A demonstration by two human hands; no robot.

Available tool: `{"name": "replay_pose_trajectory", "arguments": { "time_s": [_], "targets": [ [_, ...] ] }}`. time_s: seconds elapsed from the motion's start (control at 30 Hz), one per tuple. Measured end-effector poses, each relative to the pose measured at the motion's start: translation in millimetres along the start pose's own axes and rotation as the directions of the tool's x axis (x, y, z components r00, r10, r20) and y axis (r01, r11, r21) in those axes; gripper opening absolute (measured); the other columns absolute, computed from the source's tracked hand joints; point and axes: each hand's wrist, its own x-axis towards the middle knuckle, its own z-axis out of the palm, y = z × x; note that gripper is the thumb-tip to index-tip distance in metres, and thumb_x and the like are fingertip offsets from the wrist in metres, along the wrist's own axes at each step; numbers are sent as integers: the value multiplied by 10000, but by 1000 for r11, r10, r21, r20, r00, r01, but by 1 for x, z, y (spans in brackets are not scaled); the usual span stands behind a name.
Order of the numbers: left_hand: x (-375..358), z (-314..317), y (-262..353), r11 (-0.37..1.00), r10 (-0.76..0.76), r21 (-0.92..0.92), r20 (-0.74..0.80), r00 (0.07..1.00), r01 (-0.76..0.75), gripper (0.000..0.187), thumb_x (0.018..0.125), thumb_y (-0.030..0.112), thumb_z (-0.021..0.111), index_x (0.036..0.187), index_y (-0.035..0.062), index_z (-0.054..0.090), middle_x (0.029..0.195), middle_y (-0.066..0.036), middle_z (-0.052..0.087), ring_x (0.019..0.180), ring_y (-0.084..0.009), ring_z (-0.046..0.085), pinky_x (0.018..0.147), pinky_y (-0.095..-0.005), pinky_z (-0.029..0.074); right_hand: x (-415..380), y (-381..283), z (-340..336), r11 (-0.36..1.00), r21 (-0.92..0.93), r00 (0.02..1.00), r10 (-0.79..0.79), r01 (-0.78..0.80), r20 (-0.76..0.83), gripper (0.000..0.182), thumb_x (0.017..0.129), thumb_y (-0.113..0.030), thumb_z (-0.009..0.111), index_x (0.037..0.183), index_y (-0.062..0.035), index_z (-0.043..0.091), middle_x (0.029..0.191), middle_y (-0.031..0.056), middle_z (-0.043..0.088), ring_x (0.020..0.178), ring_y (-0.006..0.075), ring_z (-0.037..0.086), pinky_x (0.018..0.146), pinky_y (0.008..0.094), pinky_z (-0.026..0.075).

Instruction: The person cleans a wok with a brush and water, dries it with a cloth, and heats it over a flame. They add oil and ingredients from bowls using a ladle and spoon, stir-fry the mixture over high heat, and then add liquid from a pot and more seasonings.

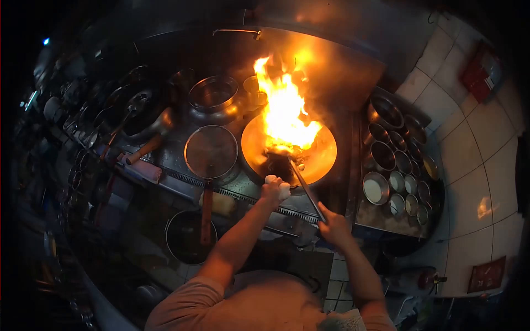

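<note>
A large round wok point(326, 149) sits on the stove with tall yellow-orange flames point(284, 110) rising out of it. At its near rim, my left hand point(271, 191) is closed around a folded white cloth point(284, 191); the cloth is right at the wok's edge. Gripped in my right hand point(334, 228) is a long-handled wok ladle point(305, 186), slanting up and left into the wok. The ladle's head looks dark below the fire, and its shape is partly lost in the glare.
Left of the wok, a round mesh strainer point(211, 151) points its wooden handle point(206, 215) toward me, above a large pot point(182, 243). Behind stands a metal pot point(213, 94). Several seasoning bowls point(376, 188) crowd the right counter beside a tiled wall point(466, 149). A pink cloth point(144, 170) lies left.
</note>
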Motion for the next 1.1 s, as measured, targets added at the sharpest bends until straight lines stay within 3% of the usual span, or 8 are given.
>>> {"name": "replay_pose_trajectory", "arguments": {
  "time_s": [0.17, 0.43, 0.57, 0.63, 0.67, 0.83, 1.0, 1.1],
  "targets": [
    [-32, -44, -53, 987, 137, -94, 96, 986, -128, 227, 912, 99, 670, 1126, 77, 600, 914, -97, 647, 712, -241, 688, 535, -414, 592, 28, 24, 42, 999, 7, 958, -49, 53, -284, 650, 869, -135, 672, 1501, -109, 521, 891, 303, 685, 757, 391, 724, 705, 436, 552],
    [-31, 23, -5, 994, 112, -1, -116, 987, -113, 266, 844, 158, 752, 1001, -2, 609, 965, -172, 634, 741, -279, 688, 567, -424, 602, -98, -13, -86, 987, 108, 992, 123, -121, -5, 650, 883, -96, 686, 1512, -104, 519, 883, 132, 720, 753, 109, 630, 740, 286, 504],
    [-18, 20, 2, 999, 31, -20, -29, 999, -31, 269, 829, 186, 748, 992, -3, 647, 959, -170, 652, 770, -282, 701, 593, -422, 611, -67, -8, -78, 987, 102, 991, 117, -122, 60, 649, 865, -146, 686, 1492, -98, 528, 989, 282, 710, 880, 349, 747, 809, 397, 559],
    [-12, 15, -6, 948, 193, 272, -91, 977, -162, 236, 858, 186, 731, 994, 17, 639, 958, -149, 659, 771, -266, 705, 594, -418, 615, -20, 22, -34, 998, 50, 999, 46, -46, -2, 643, 874, -135, 666, 1495, -82, 511, 912, 295, 701, 880, 445, 711, 785, 491, 554],
    [-27, 23, 6, 997, 33, 76, -181, 983, -20, 215, 874, 179, 718, 1001, 26, 636, 963, -142, 662, 769, -260, 704, 594, -416, 614, 6, 34, -11, 998, -28, 998, 46, -47, -46, 658, 876, -131, 665, 1509, -84, 493, 911, 297, 701, 878, 456, 706, 789, 505, 551],
    [-36, -43, -58, 983, 180, 18, 67, 981, -182, 256, 886, 64, 666, 1124, 42, 575, 971, -110, 647, 779, -247, 698, 610, -417, 618, 31, 48, 32, 992, 42, 932, -98, 120, -350, 690, 866, -99, 688, 1522, -68, 477, 896, 301, 693, 833, 462, 701, 748, 503, 535],
    [-29, -8, -35, 988, 117, -89, -74, 990, -124, 334, 862, 90, 699, 1166, 49, 567, 999, -119, 653, 817, -268, 705, 639, -441, 621, -45, 46, 27, 985, 172, 958, 60, -12, -280, 651, 880, -95, 701, 1497, -45, 501, 1030, 287, 724, 953, 398, 742, 826, 441, 563],
    [19, -3, -39, 930, 316, 202, -6, 949, -309, 358, 854, 138, 725, 1165, 40, 575, 1010, -136, 658, 828, -283, 707, 635, -439, 618, -63, 69, 56, 981, 193, 940, 46, 21, -337, 641, 879, -101, 705, 1483, -18, 507, 1033, 290, 725, 955, 417, 736, 831, 440, 566]
  ]
}}
